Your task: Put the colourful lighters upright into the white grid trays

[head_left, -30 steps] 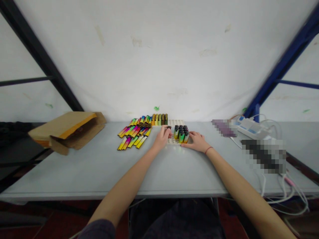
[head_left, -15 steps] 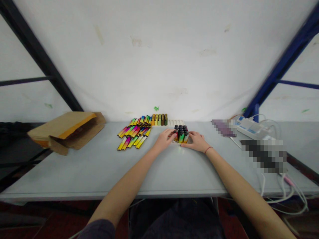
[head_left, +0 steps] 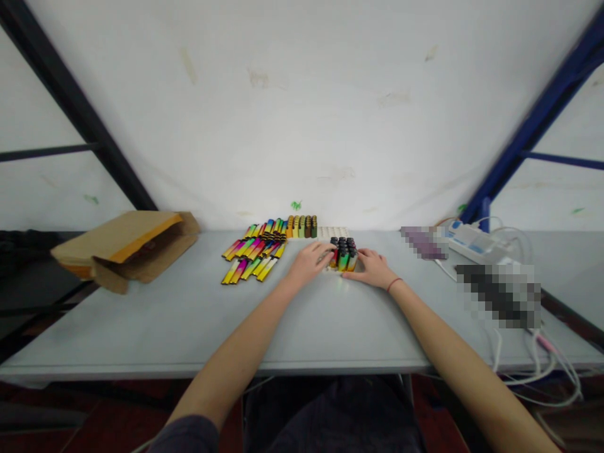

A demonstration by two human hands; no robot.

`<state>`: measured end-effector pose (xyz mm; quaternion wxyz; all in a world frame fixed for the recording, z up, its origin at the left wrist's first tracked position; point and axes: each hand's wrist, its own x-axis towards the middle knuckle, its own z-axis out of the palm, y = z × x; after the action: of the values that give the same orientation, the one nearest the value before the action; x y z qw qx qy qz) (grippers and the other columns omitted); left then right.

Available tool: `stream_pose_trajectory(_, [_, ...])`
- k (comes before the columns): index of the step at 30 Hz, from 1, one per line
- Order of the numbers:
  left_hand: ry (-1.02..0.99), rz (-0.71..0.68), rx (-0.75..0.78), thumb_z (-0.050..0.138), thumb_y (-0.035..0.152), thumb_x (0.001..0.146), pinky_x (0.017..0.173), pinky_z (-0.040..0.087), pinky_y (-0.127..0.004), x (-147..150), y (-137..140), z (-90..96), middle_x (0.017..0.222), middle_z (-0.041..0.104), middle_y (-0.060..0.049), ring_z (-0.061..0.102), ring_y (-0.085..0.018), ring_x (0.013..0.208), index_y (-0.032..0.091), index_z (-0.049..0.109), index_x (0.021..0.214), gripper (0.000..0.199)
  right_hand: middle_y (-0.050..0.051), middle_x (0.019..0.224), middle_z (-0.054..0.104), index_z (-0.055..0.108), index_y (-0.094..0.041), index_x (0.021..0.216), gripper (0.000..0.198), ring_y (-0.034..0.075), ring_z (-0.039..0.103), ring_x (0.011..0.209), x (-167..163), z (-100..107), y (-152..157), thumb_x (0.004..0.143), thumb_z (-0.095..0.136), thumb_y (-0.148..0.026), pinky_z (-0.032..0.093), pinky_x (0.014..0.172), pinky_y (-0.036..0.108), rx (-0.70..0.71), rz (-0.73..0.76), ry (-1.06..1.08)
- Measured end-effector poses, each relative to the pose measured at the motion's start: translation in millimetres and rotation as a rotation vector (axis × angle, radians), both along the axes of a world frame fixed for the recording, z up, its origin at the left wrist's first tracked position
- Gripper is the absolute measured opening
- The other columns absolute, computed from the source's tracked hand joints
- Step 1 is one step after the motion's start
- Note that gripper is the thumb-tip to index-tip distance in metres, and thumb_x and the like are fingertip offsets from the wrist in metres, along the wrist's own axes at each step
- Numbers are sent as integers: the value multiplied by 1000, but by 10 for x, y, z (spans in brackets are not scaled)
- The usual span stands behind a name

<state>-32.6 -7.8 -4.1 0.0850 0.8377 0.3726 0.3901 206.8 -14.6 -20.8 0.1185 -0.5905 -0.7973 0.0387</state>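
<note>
"Tabletop (head_left: pixel 349 327), smooth and grey: what's at its middle?"

"The left hand (head_left: pixel 307 264) curls at the left of black-topped pieces (head_left: pixel 344 254) standing in a white tray (head_left: pixel 330 270); whether it grips one can't be told."

"And the right hand (head_left: pixel 374 269)?"

"Open, cupped at the tray's right."

"Farther off?"

"Brown carton (head_left: pixel 117 238) left, power strip (head_left: pixel 476 244) right, then scuffed white wall (head_left: pixel 306 113) between dark post (head_left: pixel 87 119) and blue post (head_left: pixel 542 116)."

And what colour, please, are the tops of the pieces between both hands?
Black tops, in the head view.
</note>
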Motion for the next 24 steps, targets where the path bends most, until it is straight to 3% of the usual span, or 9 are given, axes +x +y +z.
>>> stream_pose_trajectory(5, [152, 634, -98, 38, 24, 101, 99, 40, -49, -176, -8, 124, 122, 69, -18, 57, -33, 116, 16, 64, 127, 38, 17, 143, 56, 63, -21, 131, 74, 37, 50, 131, -2, 2, -4, 81, 62, -77, 41, 105, 51, -6, 8, -4])
stream_pose_trajectory(7, [284, 765, -179, 37, 19, 99, 97, 39, -52, -279, 0, 121, 124, 66, -22, 52, -37, 119, 13, 66, 124, 39, 17, 143, 56, 63, -21, 132, 75, 37, 50, 131, -2, 1, -4, 81, 62, -77, 41, 105, 52, -5, 8, -6])
stream_pose_trajectory(12, [462, 730, -266, 32, 15, 98, 95, 39, -52, -392, 49, 60, 126, 64, -21, 51, -35, 119, 15, 70, 117, 42, 17, 143, 56, 63, -21, 132, 76, 37, 51, 130, 1, 0, 2, 81, 62, -77, 41, 105, 52, -13, 9, -1])
stream_pose_trajectory(16, [469, 665, -252, 34, 16, 98, 97, 42, -43, -381, 115, 33, 125, 63, -19, 56, -30, 115, 14, 66, 123, 40, 17, 143, 56, 63, -21, 132, 77, 37, 51, 131, 3, -4, 9, 80, 62, -77, 40, 106, 51, -14, 11, -3])
stream_pose_trajectory(20, [514, 644, -270, 42, 23, 98, 98, 44, -41, -402, 139, -6, 119, 64, -25, 58, -32, 116, 5, 68, 114, 36, 18, 144, 56, 62, -20, 132, 76, 37, 50, 131, 4, -13, 10, 81, 63, -76, 40, 106, 52, -13, 7, 0])
stream_pose_trajectory(24, [419, 655, -290, 45, 23, 97, 92, 47, -39, -403, 167, -51, 115, 68, -22, 63, -32, 112, 10, 66, 111, 28, 18, 144, 55, 62, -20, 132, 75, 37, 50, 132, 6, -7, 3, 82, 63, -76, 40, 106, 53, -16, 13, 3])
